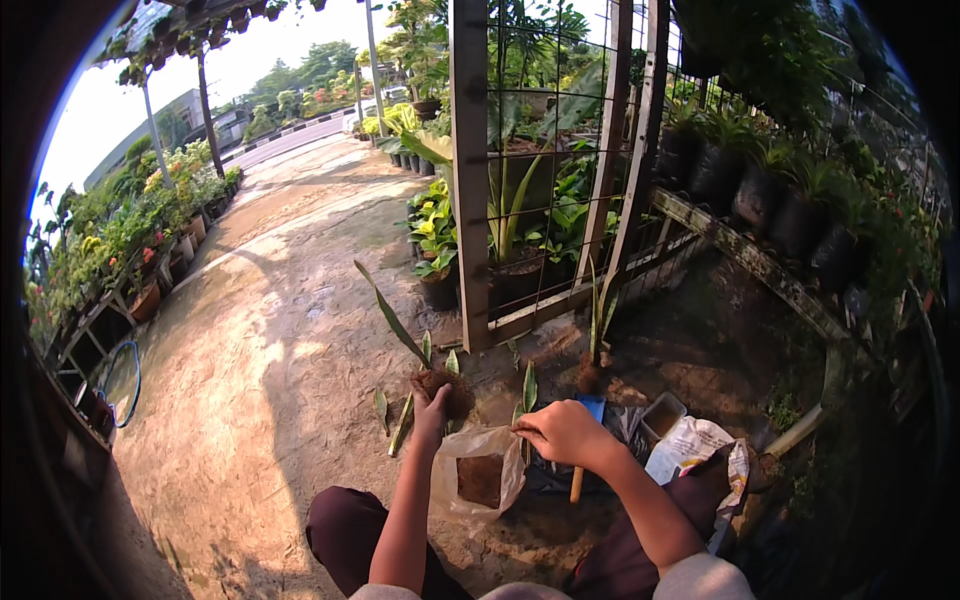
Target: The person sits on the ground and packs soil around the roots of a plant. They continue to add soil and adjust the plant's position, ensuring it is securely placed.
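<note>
My left hand grips the brown root ball of a snake plant, whose tall leaf leans up to the left, with short leaves beside it. My right hand has its fingers pinched at the right rim of a clear plastic bag. A short snake plant leaf rises at those fingertips; whether they hold the leaf or the rim, I cannot tell. Brown soil shows inside the bag, between my knees. Cut leaf pieces lie on the ground left of the root ball.
Right of the bag are a blue trowel with a wooden handle, black plastic, a clear container and a printed sack. Another snake plant stands beyond. A metal mesh frame rises ahead; black potted plants line a right-hand shelf.
</note>
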`<state>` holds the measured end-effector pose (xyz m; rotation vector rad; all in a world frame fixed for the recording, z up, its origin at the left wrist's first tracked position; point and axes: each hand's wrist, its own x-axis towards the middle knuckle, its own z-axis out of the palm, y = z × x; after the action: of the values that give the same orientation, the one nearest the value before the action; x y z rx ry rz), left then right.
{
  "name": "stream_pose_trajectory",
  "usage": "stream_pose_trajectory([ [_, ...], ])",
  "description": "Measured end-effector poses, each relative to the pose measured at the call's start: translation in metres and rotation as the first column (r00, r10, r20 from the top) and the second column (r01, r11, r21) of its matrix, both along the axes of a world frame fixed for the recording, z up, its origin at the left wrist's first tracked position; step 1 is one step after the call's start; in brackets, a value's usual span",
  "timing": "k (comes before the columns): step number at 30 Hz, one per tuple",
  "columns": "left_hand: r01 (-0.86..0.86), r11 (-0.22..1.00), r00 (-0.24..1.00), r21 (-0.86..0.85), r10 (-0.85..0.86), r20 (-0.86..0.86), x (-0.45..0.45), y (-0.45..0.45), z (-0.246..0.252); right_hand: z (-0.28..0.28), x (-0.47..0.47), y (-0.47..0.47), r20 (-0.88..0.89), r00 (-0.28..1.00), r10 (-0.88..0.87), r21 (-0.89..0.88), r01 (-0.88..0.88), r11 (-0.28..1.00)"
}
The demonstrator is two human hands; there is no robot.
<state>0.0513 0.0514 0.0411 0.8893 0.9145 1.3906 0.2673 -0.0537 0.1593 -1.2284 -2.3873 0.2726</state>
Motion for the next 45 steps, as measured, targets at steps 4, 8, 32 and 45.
stream_pose_trajectory([
  [4, 0.087, 0.982, 0.980, 0.166, -0.055, -0.190, 0.007, -0.007, 0.000, 0.007, 0.006, 0.005, -0.034, 0.999, -0.027, 0.130, 0.031, 0.991],
  [8, 0.286, 0.948, 0.941, 0.143, -0.250, -0.226, 0.015, -0.018, 0.011, 0.009, 0.015, 0.013, 0.038, 0.992, -0.118, 0.230, 0.106, 0.967],
  [32, 0.547, 0.830, 0.825, -0.112, -0.556, -0.096, 0.016, -0.045, 0.007, -0.020, 0.015, 0.057, -0.428, 0.860, -0.278, -0.194, 0.213, 0.958],
  [45, 0.511, 0.843, 0.858, -0.171, -0.511, 0.047, 0.014, -0.057, 0.019, -0.082, 0.004, 0.088, -0.705, 0.566, -0.426, -0.580, -0.115, 0.807],
])
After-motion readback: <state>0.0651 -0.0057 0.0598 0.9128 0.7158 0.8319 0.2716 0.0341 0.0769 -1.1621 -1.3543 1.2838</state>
